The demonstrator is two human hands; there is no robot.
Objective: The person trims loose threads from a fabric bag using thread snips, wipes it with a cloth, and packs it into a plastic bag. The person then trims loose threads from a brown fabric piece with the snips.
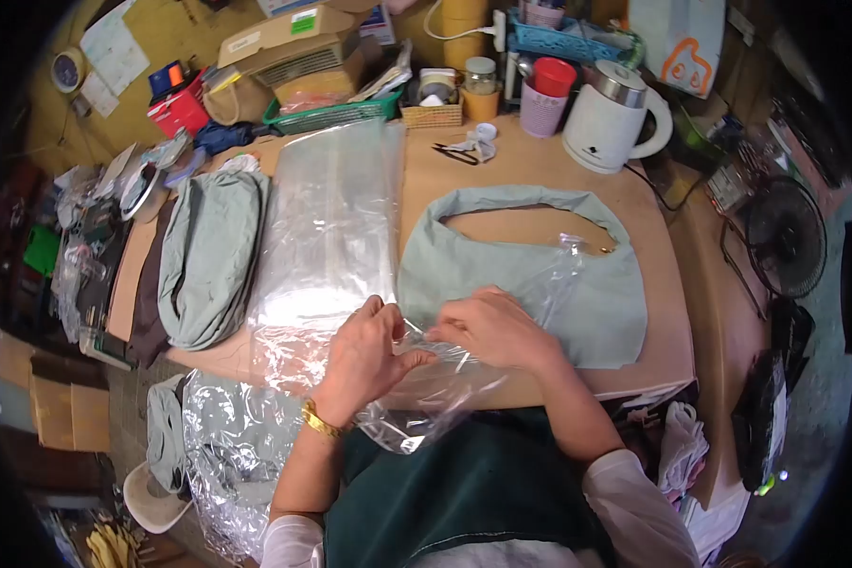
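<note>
Between my two hands a clear plastic bag (409, 437) is stretched, its film partly lying over a grey-green fabric bag. My left hand (369, 355), with a gold bracelet at the wrist, is closed on the film. From the other side my right hand (492, 327) pinches the same plastic. Flat on the table, the fabric bag (530, 284) has its strap loop turned away from me. A pile of clear plastic sleeves (331, 199) lies left of it. Further left are folded grey-green fabric bags (208, 256) in a stack.
At the back right stand a white kettle (608, 118) and a lilac cup (542, 109). Black scissors (456, 153) lie at the back. A green basket (336, 118) holds boxes. Plastic-wrapped goods (237, 445) sit below the table's left front edge; a fan (784, 237) stands right.
</note>
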